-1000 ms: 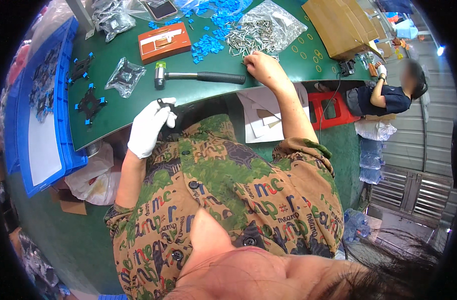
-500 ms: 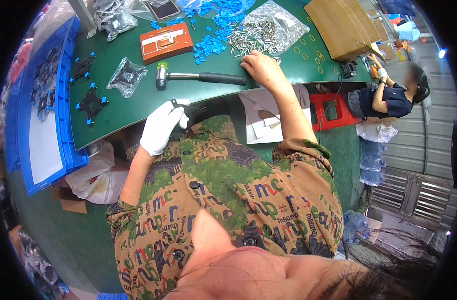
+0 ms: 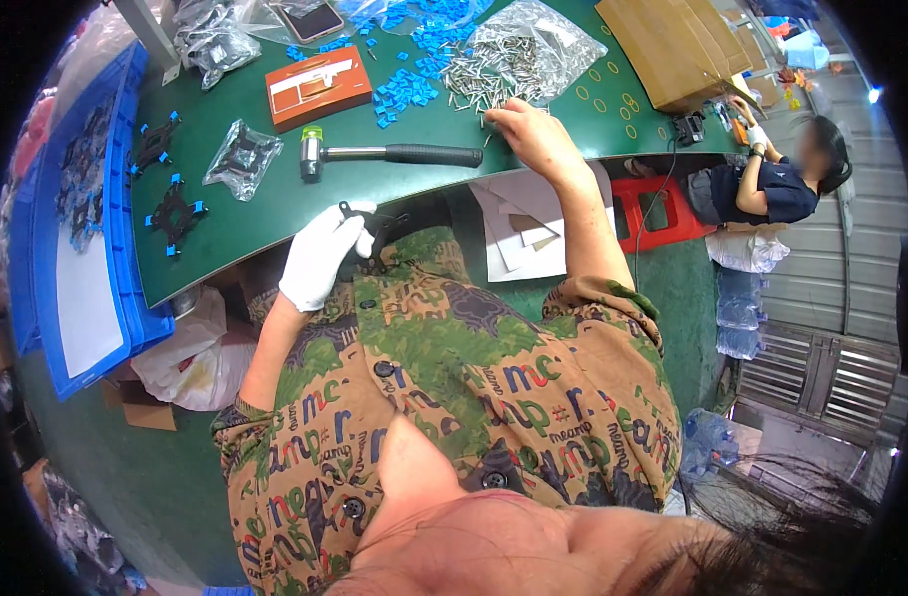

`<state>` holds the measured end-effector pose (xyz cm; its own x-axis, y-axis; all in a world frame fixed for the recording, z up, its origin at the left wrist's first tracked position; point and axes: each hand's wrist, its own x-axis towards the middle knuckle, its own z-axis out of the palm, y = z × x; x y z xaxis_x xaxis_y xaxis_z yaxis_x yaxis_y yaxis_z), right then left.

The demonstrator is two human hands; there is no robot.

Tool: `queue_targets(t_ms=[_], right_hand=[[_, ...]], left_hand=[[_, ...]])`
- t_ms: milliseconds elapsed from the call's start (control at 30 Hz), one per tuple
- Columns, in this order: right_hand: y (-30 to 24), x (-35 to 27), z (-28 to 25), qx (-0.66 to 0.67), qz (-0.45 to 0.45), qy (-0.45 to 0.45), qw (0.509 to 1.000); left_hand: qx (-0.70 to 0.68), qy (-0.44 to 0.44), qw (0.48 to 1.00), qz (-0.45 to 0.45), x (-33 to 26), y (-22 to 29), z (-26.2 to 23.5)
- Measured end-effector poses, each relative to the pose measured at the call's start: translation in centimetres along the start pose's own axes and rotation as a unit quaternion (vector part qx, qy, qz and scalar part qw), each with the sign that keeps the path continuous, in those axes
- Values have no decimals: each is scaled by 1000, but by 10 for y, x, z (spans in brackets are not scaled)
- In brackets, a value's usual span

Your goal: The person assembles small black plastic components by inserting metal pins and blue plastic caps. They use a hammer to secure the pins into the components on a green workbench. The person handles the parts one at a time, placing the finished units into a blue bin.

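Note:
My left hand (image 3: 323,256), in a white glove, is closed around a black bracket-like part (image 3: 367,224) just off the table's front edge. Bare, my right hand (image 3: 539,141) reaches over the table with thumb and fingers pinched together. A small metal pin (image 3: 488,140) shows at its fingertips, beside the near edge of a heap of silvery metal pins (image 3: 489,72). Between the hands lies a hammer (image 3: 404,153) with a black grip and a yellow-green face. Loose blue plastic pieces (image 3: 406,91) are scattered left of the pins.
Further left are an orange box (image 3: 320,87), a bagged black part (image 3: 242,159), black cross-shaped brackets with blue ends (image 3: 176,215) and a blue crate (image 3: 126,333). Rightward are yellow rings (image 3: 600,105), a cardboard box (image 3: 678,55), a red stool (image 3: 651,214) and a co-worker (image 3: 772,189).
My right hand has drawn its fingers together beside the pin heap, and a pin now shows at the fingertips. The left hand keeps its hold on the black part. The view has shifted slightly.

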<state>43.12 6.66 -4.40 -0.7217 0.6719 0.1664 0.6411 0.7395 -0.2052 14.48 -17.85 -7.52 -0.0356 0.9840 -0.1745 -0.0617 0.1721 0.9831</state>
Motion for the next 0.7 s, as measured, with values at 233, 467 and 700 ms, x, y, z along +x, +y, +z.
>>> queue_targets(t_ms=[233, 467, 700], right_hand=[[-5, -11, -4, 18, -25, -21, 999], [1, -30, 7, 31, -7, 25, 999], [-14, -47, 21, -21, 20, 102, 994]], left_hand=[[11, -4, 1000, -5, 0, 1, 1], [-5, -10, 1000, -12, 2, -2, 4], [-21, -20, 999, -21, 5, -8, 6]])
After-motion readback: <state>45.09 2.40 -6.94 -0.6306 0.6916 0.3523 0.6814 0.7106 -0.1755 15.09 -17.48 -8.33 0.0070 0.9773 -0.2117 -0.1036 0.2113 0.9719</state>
